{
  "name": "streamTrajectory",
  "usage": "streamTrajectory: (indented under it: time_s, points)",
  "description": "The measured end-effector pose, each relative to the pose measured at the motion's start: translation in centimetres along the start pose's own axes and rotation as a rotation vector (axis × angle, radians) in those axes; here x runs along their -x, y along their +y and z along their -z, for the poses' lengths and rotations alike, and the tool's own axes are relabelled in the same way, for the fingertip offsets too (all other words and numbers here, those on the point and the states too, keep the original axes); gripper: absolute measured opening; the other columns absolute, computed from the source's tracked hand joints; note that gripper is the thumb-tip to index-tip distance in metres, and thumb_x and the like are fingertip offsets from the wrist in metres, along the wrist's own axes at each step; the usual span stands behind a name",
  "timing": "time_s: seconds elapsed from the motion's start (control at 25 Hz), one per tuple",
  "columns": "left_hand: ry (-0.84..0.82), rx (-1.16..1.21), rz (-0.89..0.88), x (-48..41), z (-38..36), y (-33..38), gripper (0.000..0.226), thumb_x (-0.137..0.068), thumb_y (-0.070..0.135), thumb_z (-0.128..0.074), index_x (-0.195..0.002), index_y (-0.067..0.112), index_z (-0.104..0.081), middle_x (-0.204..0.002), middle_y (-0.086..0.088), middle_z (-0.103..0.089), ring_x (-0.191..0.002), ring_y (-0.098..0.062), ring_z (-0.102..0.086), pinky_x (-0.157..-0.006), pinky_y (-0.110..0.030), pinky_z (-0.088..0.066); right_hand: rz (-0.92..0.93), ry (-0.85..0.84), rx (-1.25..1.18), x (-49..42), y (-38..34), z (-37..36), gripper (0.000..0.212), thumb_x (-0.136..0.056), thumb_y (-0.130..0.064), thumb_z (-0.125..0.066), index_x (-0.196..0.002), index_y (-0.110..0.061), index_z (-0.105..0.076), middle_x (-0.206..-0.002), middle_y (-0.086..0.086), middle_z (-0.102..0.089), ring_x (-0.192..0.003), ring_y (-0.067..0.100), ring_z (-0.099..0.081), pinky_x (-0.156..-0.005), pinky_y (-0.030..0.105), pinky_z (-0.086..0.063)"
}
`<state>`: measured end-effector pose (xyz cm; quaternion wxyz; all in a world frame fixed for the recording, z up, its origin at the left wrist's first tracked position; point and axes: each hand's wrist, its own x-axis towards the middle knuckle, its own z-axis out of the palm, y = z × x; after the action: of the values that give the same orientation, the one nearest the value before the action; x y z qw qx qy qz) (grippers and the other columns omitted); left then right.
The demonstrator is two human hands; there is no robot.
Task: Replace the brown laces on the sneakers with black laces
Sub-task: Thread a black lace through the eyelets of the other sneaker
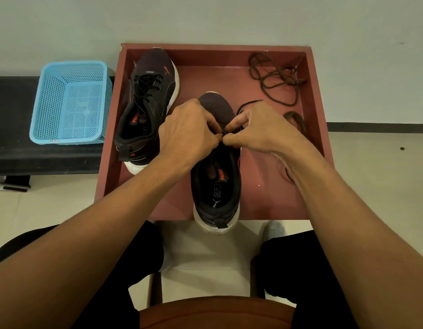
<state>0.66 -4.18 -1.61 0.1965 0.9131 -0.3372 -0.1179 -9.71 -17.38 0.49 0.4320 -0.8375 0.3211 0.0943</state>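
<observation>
Black lace [247, 105]: pinched between left hand [189, 132] and right hand [261, 129] atop the near sneaker [217, 186] in mid tray [265, 200], slack trailing toward 1 o'clock. Thread tip straight, keep ends even, pull snug.

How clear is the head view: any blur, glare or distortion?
Head view: sharp, dim even light, no glare; wide-angle bending bows the red tray; left hand and right hand hide eyelets on the near sneaker; black lace shows clearly only over the tray.

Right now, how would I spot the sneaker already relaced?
Look in the reddish tray. Of the pair inside, the relaced sneaker lies along the left wall, nearest the blue basket. It alone is untouched, black laces crossing its front.
</observation>
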Motion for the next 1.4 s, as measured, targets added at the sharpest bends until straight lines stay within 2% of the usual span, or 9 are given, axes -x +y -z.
streamTrajectory:
  time_s: [0.16,0.28,0.4,0.52,0.64,0.88,1.04,1.2,1.4]
  points:
    - [-0.035,-0.086,-0.126,-0.3,0.4,0.3,0.014,-0.083,0.045,-0.082,-0.085,0.032,-0.079,-0.112,0.011,-0.055,-0.098,-0.013,-0.054,-0.064,-0.035,-0.041,0.017,0.036,-0.006,0.1,-0.1,0.1,0.034,-0.081,-0.025,-0.083,-0.114,-0.025,-0.08,-0.099,-0.008,-0.077,-0.088,0.005,-0.071,-0.082,0.022,-0.058]
    - [-0.088,-0.032,-0.135,-1.0,1.7,0.1,0.011,-0.085,0.04,-0.077,-0.078,0.031,-0.077,-0.094,0.015,-0.055,-0.087,-0.012,-0.058,-0.065,-0.038,-0.05,0.076,0.135,0.092,0.4,-0.3,0.4,0.05,-0.08,-0.027,-0.085,-0.127,-0.036,-0.072,-0.112,-0.011,-0.069,-0.101,0.004,-0.062,-0.069,0.005,-0.038]
    - [-0.163,0.124,-0.083,-1.7,3.7,-0.3,0.013,-0.086,0.03,-0.073,-0.075,0.029,-0.078,-0.068,0.013,-0.067,-0.064,-0.006,-0.067,-0.071,-0.041,-0.062,0.1,0.164,0.137,0.6,-0.4,0.2,0.045,-0.081,-0.028,-0.086,-0.123,-0.037,-0.073,-0.116,-0.011,-0.069,-0.104,0.003,-0.058,-0.065,0.003,-0.031]
    - [-0.166,0.295,-0.046,-1.7,5.7,-0.7,0.014,-0.089,0.026,-0.072,-0.079,0.02,-0.079,-0.07,0.001,-0.074,-0.059,-0.008,-0.071,-0.071,-0.036,-0.065,0.124,0.167,0.134,0.6,-0.3,0.2,0.045,-0.083,-0.025,-0.085,-0.124,-0.038,-0.074,-0.123,-0.008,-0.071,-0.11,0.006,-0.063,-0.083,0.013,-0.046]
    - [-0.135,0.497,0.005,-1.5,6.8,-0.7,0.014,-0.088,0.028,-0.074,-0.081,0.017,-0.079,-0.071,-0.003,-0.074,-0.066,-0.017,-0.074,-0.065,-0.033,-0.066,0.232,0.199,0.163,0.6,-0.5,0.2,0.042,-0.086,-0.024,-0.08,-0.126,-0.037,-0.074,-0.116,-0.009,-0.073,-0.099,0.007,-0.066,-0.094,0.027,-0.055]
    - [-0.201,0.553,0.008,-1.6,6.5,-0.8,0.009,-0.086,0.026,-0.078,-0.084,0.018,-0.081,-0.074,-0.009,-0.075,-0.079,-0.037,-0.076,-0.069,-0.047,-0.066,0.434,0.264,-0.111,0.7,-0.6,1.2,0.016,-0.095,-0.03,-0.077,-0.11,-0.027,-0.081,-0.096,-0.019,-0.076,-0.087,0.002,-0.073,-0.078,0.016,-0.055]
    - [-0.227,0.591,-0.009,-1.7,6.5,-1.1,0.019,-0.09,0.03,-0.081,-0.096,0.012,-0.08,-0.08,-0.012,-0.075,-0.075,-0.025,-0.076,-0.067,-0.039,-0.066,0.421,0.251,-0.174,0.3,-0.3,1.0,0.011,-0.093,-0.027,-0.08,-0.102,-0.02,-0.081,-0.088,-0.009,-0.078,-0.079,0.004,-0.074,-0.075,0.021,-0.059]
    - [-0.292,0.597,0.065,-1.7,6.1,-1.2,0.049,-0.087,0.056,-0.077,-0.106,0.012,-0.071,-0.083,-0.01,-0.076,-0.076,-0.032,-0.078,-0.067,-0.042,-0.065,0.461,0.34,-0.355,0.2,-0.5,1.8,0.011,-0.096,-0.022,-0.076,-0.103,-0.014,-0.078,-0.094,-0.003,-0.078,-0.081,0.003,-0.071,-0.074,0.019,-0.055]
    - [-0.34,0.303,0.099,-1.3,5.6,-1.4,0.041,-0.09,0.056,-0.073,-0.098,0.016,-0.07,-0.069,-0.006,-0.076,-0.055,-0.019,-0.074,-0.051,-0.023,-0.059,0.492,0.404,-0.553,0.2,-0.6,2.7,0.014,-0.097,-0.023,-0.074,-0.105,-0.011,-0.075,-0.088,0.0,-0.076,-0.073,0.009,-0.064,-0.064,0.026,-0.052]
